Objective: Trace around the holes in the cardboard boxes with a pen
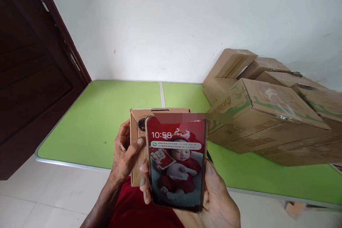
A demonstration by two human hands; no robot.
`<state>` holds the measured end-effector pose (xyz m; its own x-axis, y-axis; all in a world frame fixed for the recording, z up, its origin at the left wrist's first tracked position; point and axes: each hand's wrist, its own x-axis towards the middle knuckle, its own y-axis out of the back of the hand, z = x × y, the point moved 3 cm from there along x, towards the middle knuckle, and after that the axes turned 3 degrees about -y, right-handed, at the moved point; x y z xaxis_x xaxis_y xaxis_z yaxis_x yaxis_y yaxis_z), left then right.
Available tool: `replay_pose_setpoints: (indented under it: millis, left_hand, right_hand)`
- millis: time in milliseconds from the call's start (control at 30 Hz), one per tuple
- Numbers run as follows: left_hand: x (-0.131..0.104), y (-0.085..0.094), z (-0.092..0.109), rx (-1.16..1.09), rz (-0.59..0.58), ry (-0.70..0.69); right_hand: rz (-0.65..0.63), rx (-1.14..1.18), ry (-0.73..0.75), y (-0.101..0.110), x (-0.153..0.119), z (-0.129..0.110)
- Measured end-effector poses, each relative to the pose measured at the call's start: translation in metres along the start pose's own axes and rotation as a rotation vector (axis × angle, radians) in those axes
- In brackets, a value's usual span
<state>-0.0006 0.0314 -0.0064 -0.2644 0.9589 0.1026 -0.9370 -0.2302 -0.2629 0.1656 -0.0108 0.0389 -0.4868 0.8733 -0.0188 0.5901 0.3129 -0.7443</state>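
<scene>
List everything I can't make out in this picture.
Head view throughout:
- Small box: front mostly hidden behind the phone.
- Message on the phone: print too small.
- Left hand: fingertips hidden behind the small box.
- Carton pile: cut off by the right edge.
- Door: cut off by the left edge.
- Brown object, lower right: blurred.

Lit phone point(176, 171), slightly tilted, before brown cardboard box point(136, 169)

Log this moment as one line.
left hand: grips small box | right hand: holds lit phone | cartons: on green table, right side
</scene>
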Motion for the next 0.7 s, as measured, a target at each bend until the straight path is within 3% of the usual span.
replay_pose_setpoints:
  millis: [100,267,367,467,700]
  left_hand:
    - [0.001,0.007,-0.004,-0.056,-0.006,0.012]
    - [0.003,0.025,-0.013,-0.042,0.097,0.024]
    - [0.005,0.029,-0.015,-0.059,0.141,0.047]
    - [0.005,0.029,-0.015,-0.068,0.150,0.046]
    - [0.005,0.030,-0.013,-0.007,0.143,0.033]
  right_hand:
    - [0.132,-0.021,0.010,0.017,-0.008,-0.011]
    - [0.595,0.012,0.054,0.074,-0.027,-0.029]
    - [0.802,-0.049,0.092,0.110,-0.029,-0.026]
    - [0.881,-0.163,0.069,0.139,-0.020,-0.013]
    - [0.913,-0.489,0.022,0.191,0.002,0.010]
